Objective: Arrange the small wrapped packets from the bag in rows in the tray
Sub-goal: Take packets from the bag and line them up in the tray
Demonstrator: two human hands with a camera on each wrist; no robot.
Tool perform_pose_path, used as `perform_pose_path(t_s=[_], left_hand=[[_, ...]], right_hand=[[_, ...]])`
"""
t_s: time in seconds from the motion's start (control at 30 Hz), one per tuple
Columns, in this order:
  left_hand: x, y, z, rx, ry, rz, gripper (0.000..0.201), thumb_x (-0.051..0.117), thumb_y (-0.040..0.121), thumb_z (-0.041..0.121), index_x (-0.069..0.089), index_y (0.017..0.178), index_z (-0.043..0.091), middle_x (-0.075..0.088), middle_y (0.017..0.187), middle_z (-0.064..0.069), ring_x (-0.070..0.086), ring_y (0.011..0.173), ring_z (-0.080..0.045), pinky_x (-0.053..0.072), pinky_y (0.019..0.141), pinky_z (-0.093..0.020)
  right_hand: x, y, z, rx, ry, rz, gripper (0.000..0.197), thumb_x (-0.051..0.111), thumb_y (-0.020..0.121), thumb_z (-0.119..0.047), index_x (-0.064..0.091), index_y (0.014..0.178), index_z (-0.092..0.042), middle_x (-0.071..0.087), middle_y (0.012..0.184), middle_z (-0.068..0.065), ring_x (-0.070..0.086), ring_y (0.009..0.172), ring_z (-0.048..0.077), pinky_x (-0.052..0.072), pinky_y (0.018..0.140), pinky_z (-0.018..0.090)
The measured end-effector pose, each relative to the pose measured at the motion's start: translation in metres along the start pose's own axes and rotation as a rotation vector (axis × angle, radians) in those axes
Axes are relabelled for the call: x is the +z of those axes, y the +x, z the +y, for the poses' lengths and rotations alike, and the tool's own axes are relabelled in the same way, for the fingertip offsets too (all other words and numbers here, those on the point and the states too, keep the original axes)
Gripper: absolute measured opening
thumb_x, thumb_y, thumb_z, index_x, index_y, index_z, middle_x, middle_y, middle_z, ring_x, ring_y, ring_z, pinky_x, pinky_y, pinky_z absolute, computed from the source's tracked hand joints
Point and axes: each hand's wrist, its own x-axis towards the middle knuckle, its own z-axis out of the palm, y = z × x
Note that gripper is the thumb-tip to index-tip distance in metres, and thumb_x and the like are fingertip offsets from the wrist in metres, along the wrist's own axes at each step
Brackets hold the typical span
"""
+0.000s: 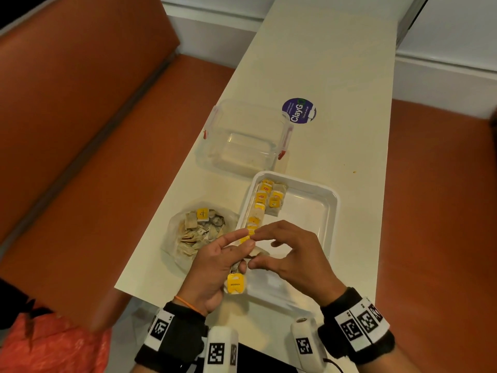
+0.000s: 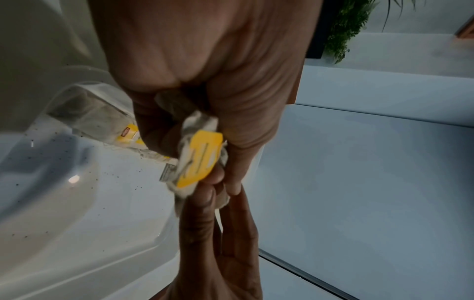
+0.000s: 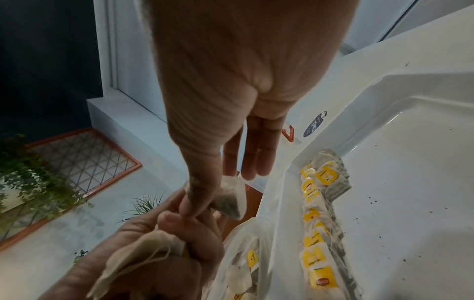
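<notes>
Surface [image 1: 309, 63] carries the tray [image 1: 332, 200] just past our fingers: one row plus a few packets [image 1: 262, 196] in, most of it bare. Bag [image 1: 174, 238], beside left fingers, well stocked. Left hand [image 1: 212, 267] clutches a bunch; right hand [image 1: 290, 251] pinches one packet [image 3: 232, 195] from it.

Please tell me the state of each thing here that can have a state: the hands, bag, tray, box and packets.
Left hand: grips a bunch of packets.
Right hand: pinches one packet from the bunch.
Bag: open, packets inside.
Tray: one row along its left wall, second row begun.
Box: open, no lid, looks empty.
</notes>
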Motion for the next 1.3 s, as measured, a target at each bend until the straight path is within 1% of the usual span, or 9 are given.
perform_pose_path(t_s=[0.17, 0.33, 0.53, 0.63, 0.73, 0.8, 0.97, 1.17, 1.3], left_hand=[[0.000, -0.001, 0.003, -0.006, 0.014, -0.030, 0.056, 0.085, 0.073, 0.024, 0.072, 0.127, 0.012, 0.069, 0.092, -0.019, 0.055, 0.053, -0.014, 0.050, 0.050, -0.021], [-0.001, -0.003, 0.008, -0.003, 0.023, -0.055, 0.061, 0.083, 0.072, 0.035, 0.072, 0.127, 0.013, 0.069, 0.081, -0.012, 0.053, 0.054, -0.014, 0.048, 0.048, -0.020], [0.000, -0.003, 0.001, -0.024, 0.119, -0.092, 0.046, 0.085, 0.076, 0.027, 0.077, 0.120, 0.017, 0.065, 0.085, -0.011, 0.052, 0.058, -0.016, 0.048, 0.052, -0.023], [0.007, 0.000, -0.006, -0.020, 0.163, -0.070, 0.042, 0.087, 0.072, 0.033, 0.081, 0.108, 0.010, 0.065, 0.085, -0.010, 0.053, 0.060, -0.015, 0.048, 0.054, -0.023], [0.014, 0.002, -0.008, -0.024, 0.082, -0.070, 0.048, 0.087, 0.071, 0.031, 0.078, 0.113, 0.009, 0.069, 0.087, -0.008, 0.053, 0.059, -0.013, 0.048, 0.053, -0.021], [0.017, 0.003, -0.009, -0.028, 0.025, -0.088, 0.048, 0.086, 0.074, 0.026, 0.076, 0.119, 0.011, 0.074, 0.093, -0.006, 0.052, 0.059, -0.013, 0.050, 0.053, -0.021], [0.021, 0.008, -0.012, -0.008, 0.091, -0.085, 0.039, 0.085, 0.079, 0.026, 0.079, 0.113, 0.007, 0.074, 0.094, -0.010, 0.051, 0.057, -0.012, 0.048, 0.054, -0.021], [0.021, 0.014, -0.013, 0.019, 0.165, -0.032, 0.050, 0.090, 0.071, 0.035, 0.078, 0.113, 0.010, 0.073, 0.089, -0.009, 0.052, 0.059, -0.015, 0.048, 0.056, -0.024], [0.020, 0.019, -0.014, 0.041, 0.240, 0.000, 0.043, 0.090, 0.075, 0.030, 0.078, 0.113, 0.012, 0.074, 0.093, -0.015, 0.056, 0.061, -0.014, 0.050, 0.058, -0.025]], right_hand=[[-0.001, 0.000, 0.003, 0.149, 0.113, -0.072, 0.028, 0.093, 0.075, -0.031, 0.083, 0.100, -0.025, 0.077, 0.099, -0.014, 0.072, 0.099, 0.014, 0.059, 0.082, 0.034], [-0.004, -0.001, 0.005, 0.246, 0.193, -0.087, 0.016, 0.087, 0.083, -0.028, 0.083, 0.096, -0.021, 0.078, 0.097, -0.011, 0.073, 0.097, 0.010, 0.059, 0.084, 0.028], [-0.004, -0.003, 0.006, 0.473, 0.596, 0.013, 0.020, 0.075, 0.089, -0.032, 0.079, 0.097, -0.014, 0.077, 0.103, 0.006, 0.069, 0.095, 0.016, 0.055, 0.083, 0.033], [-0.006, -0.003, 0.008, 0.553, 0.703, -0.010, 0.027, 0.072, 0.092, -0.031, 0.076, 0.101, -0.007, 0.075, 0.101, 0.008, 0.067, 0.095, 0.017, 0.052, 0.084, 0.034], [-0.008, -0.001, 0.010, 0.603, 0.752, -0.027, 0.029, 0.073, 0.090, -0.032, 0.076, 0.102, -0.005, 0.072, 0.100, 0.007, 0.064, 0.092, 0.016, 0.050, 0.080, 0.032], [-0.009, -0.001, 0.012, 0.617, 0.751, -0.032, 0.026, 0.073, 0.089, -0.032, 0.076, 0.100, -0.008, 0.071, 0.096, 0.006, 0.061, 0.088, 0.016, 0.048, 0.076, 0.030], [-0.014, 0.000, 0.017, 0.625, 0.742, -0.029, 0.025, 0.074, 0.091, -0.032, 0.078, 0.100, -0.010, 0.070, 0.094, 0.007, 0.058, 0.085, 0.019, 0.048, 0.075, 0.031], [-0.023, 0.002, 0.019, 0.564, 0.636, -0.100, 0.037, 0.082, 0.084, -0.029, 0.075, 0.118, -0.014, 0.078, 0.107, 0.009, 0.073, 0.095, 0.023, 0.057, 0.079, 0.036], [-0.020, 0.007, 0.022, 0.546, 0.535, -0.080, 0.027, 0.083, 0.086, -0.029, 0.079, 0.107, -0.014, 0.079, 0.100, 0.007, 0.075, 0.090, 0.023, 0.060, 0.076, 0.035]])
